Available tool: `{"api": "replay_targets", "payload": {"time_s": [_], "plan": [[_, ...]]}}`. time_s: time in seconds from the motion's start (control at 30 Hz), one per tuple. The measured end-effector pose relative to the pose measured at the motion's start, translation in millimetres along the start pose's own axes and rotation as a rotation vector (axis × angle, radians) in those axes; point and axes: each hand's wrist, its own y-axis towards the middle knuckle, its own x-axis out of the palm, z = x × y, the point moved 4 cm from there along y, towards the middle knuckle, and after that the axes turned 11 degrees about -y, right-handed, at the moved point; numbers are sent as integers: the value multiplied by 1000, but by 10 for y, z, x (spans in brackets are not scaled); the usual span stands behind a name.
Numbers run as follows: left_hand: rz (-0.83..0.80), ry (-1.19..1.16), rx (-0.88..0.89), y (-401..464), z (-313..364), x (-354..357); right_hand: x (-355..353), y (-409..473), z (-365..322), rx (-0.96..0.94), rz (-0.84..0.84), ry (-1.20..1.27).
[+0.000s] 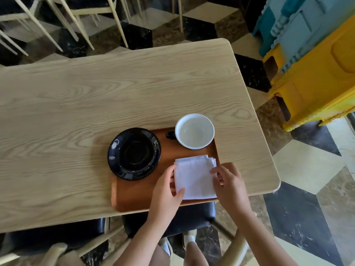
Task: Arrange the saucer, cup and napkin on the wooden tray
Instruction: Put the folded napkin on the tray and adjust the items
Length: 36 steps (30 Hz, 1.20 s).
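Note:
A brown wooden tray [138, 196] lies at the near edge of the table. A black saucer [133, 153] sits on the tray's left part, overhanging its left rim. At the tray's far right corner stands a cup [194, 131], white inside with a dark handle pointing left. A folded white napkin [195, 177] rests flat on the tray's right side. My left hand [166, 191] grips the napkin's left edge with thumb and fingers. Fingertips of my right hand [228, 181] pinch the napkin's right edge.
The light wooden table [96, 96] stretches away to the left and far side. Black-cushioned chairs [192, 215] stand under its near edge. Yellow and blue plastic crates [315, 54] are stacked to the right. More chair legs stand beyond the table.

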Motion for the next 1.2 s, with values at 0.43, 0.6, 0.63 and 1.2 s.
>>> {"api": "replay_targets", "payload": {"time_s": [0.43, 0.6, 0.63, 1.2], "plan": [[-60, 429, 272, -187, -42, 79, 245, -257, 2, -426, 120, -635], [-173, 548, 342, -151, -139, 107, 283, -323, 76, -425, 74, -630], [-183, 566, 349, -144, -154, 108, 284, -331, 73, -413, 65, -639], [-61, 678, 399, -159, -194, -1083, 757, -361, -1007, -459, -23, -680]]}}
